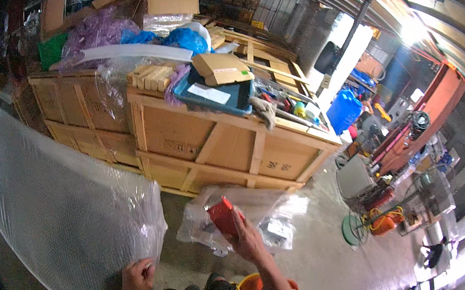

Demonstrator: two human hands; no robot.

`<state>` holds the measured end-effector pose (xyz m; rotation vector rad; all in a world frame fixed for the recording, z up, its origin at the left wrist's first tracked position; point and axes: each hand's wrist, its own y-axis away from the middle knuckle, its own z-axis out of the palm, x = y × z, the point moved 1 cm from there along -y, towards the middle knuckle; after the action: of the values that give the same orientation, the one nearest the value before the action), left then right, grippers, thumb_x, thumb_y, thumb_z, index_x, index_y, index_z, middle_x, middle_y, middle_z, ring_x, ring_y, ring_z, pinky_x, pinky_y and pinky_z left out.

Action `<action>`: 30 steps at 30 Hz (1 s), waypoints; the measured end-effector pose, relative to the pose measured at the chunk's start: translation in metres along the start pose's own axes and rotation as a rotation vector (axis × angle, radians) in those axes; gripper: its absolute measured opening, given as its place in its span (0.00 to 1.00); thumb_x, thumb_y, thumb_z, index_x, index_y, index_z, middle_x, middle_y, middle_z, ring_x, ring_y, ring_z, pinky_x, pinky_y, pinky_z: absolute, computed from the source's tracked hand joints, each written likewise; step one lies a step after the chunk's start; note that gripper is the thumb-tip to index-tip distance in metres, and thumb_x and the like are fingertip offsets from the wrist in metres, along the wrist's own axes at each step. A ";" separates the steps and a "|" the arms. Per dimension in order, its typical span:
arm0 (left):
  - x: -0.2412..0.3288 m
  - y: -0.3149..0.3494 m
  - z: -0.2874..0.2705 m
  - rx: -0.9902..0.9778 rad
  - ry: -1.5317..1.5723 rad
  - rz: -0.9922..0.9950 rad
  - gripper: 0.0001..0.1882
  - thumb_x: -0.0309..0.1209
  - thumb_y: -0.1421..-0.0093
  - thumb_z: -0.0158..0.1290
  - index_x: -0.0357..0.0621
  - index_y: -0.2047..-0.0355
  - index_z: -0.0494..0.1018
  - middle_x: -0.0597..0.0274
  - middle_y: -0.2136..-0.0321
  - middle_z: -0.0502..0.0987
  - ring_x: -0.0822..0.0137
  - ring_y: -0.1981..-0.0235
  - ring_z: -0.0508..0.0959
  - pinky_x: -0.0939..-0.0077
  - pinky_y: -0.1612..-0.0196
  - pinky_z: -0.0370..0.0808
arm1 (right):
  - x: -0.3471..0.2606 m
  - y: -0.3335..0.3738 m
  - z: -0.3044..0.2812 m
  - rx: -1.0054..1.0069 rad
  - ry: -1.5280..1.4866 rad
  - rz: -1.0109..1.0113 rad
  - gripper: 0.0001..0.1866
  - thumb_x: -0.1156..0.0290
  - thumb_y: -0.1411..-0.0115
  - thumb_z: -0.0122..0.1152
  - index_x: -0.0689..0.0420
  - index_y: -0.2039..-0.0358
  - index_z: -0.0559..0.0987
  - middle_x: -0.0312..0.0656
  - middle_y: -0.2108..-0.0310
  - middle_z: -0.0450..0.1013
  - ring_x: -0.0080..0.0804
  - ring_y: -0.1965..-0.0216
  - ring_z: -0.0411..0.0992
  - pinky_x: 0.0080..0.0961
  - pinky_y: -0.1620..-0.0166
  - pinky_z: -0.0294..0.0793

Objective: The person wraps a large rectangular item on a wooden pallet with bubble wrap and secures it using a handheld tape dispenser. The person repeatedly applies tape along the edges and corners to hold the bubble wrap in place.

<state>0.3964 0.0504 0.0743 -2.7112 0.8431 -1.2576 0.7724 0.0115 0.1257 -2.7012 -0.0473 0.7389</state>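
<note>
My right hand (248, 242) is wrapped around a red, flat, blocky hand-held thing (224, 216), raised over the floor in front of me. Its exact kind does not show. Low in the picture, my left hand (138, 277) is curled closed beside the near right edge of a large sheet of clear bubble wrap (72, 200). Whatever lies inside those fingers is hidden. The bubble wrap spreads across the left side, its right edge crumpled and shiny. Beyond my right hand, a clear plastic bag (282, 210) with unclear contents lies on the floor.
Large wooden crates (226, 144) stand ahead, topped by a blue tray (212, 100), an open cardboard box (222, 70), tools and plastic wrapping. An orange bucket (256, 289) stands by my feet. Rightward are a green round-based stand (354, 230) and an orange container (385, 222).
</note>
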 end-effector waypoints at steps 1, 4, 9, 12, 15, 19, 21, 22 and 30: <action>-0.005 0.000 0.004 0.059 0.009 -0.023 0.13 0.34 0.36 0.53 0.40 0.56 0.78 0.53 0.80 0.78 0.58 0.81 0.79 0.65 0.72 0.76 | 0.014 -0.036 -0.005 0.040 0.014 -0.039 0.46 0.69 0.42 0.65 0.57 0.29 0.48 0.63 0.38 0.59 0.65 0.46 0.68 0.49 0.47 0.73; -0.014 0.003 0.013 0.184 0.095 -0.235 0.15 0.34 0.35 0.51 0.40 0.52 0.76 0.58 0.80 0.77 0.62 0.81 0.77 0.63 0.72 0.76 | 0.052 -0.138 -0.024 0.161 0.097 -0.182 0.45 0.68 0.42 0.61 0.67 0.31 0.48 0.67 0.40 0.59 0.68 0.42 0.62 0.51 0.42 0.67; 0.008 -0.012 0.012 0.348 0.022 -0.616 0.18 0.41 0.33 0.51 0.40 0.51 0.77 0.50 0.67 0.79 0.57 0.67 0.79 0.59 0.60 0.75 | 0.111 -0.311 -0.053 0.224 0.167 -0.337 0.38 0.72 0.43 0.58 0.58 0.32 0.57 0.54 0.46 0.67 0.54 0.44 0.66 0.48 0.40 0.62; 0.032 -0.032 0.010 0.466 -0.490 -0.626 0.21 0.44 0.32 0.51 0.38 0.53 0.78 0.40 0.63 0.81 0.46 0.61 0.80 0.55 0.58 0.76 | 0.150 -0.406 -0.052 0.192 0.235 -0.369 0.37 0.75 0.44 0.58 0.47 0.32 0.62 0.48 0.46 0.70 0.48 0.43 0.65 0.49 0.37 0.57; 0.039 -0.045 0.021 0.526 -0.556 -0.748 0.20 0.43 0.32 0.51 0.36 0.56 0.78 0.41 0.63 0.80 0.44 0.61 0.80 0.55 0.56 0.75 | 0.194 -0.478 -0.034 0.154 0.239 -0.349 0.38 0.75 0.48 0.61 0.46 0.34 0.65 0.46 0.47 0.71 0.50 0.42 0.65 0.49 0.38 0.57; 0.024 -0.040 0.029 0.642 -0.574 -0.831 0.21 0.44 0.33 0.52 0.36 0.54 0.76 0.40 0.60 0.79 0.42 0.59 0.78 0.55 0.54 0.74 | 0.237 -0.523 0.002 0.113 0.110 -0.325 0.36 0.74 0.49 0.62 0.47 0.37 0.68 0.46 0.48 0.72 0.49 0.43 0.67 0.53 0.39 0.59; 0.015 -0.035 0.028 0.625 -0.596 -0.814 0.21 0.43 0.33 0.52 0.36 0.52 0.75 0.40 0.59 0.79 0.43 0.58 0.78 0.54 0.53 0.74 | 0.245 -0.525 0.006 0.153 0.147 -0.378 0.32 0.72 0.49 0.63 0.47 0.41 0.72 0.45 0.48 0.73 0.47 0.44 0.68 0.53 0.41 0.61; 0.012 -0.033 0.026 0.596 -0.626 -0.770 0.21 0.42 0.33 0.52 0.35 0.51 0.74 0.40 0.59 0.79 0.43 0.57 0.78 0.54 0.53 0.75 | 0.250 -0.524 0.000 0.189 0.164 -0.390 0.30 0.72 0.49 0.63 0.48 0.43 0.74 0.44 0.48 0.73 0.46 0.44 0.68 0.52 0.41 0.61; -0.001 -0.037 0.042 0.707 -0.385 -0.811 0.26 0.48 0.35 0.54 0.45 0.43 0.70 0.43 0.48 0.75 0.40 0.51 0.77 0.49 0.45 0.75 | 0.414 -0.552 -0.103 0.252 0.241 0.228 0.19 0.57 0.45 0.63 0.60 0.62 0.80 0.56 0.68 0.79 0.55 0.61 0.78 0.47 0.59 0.76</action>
<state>0.4429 0.0746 0.0544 -2.5308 -0.6857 -0.7805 1.2123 0.5485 0.1891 -2.5545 0.3902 0.4393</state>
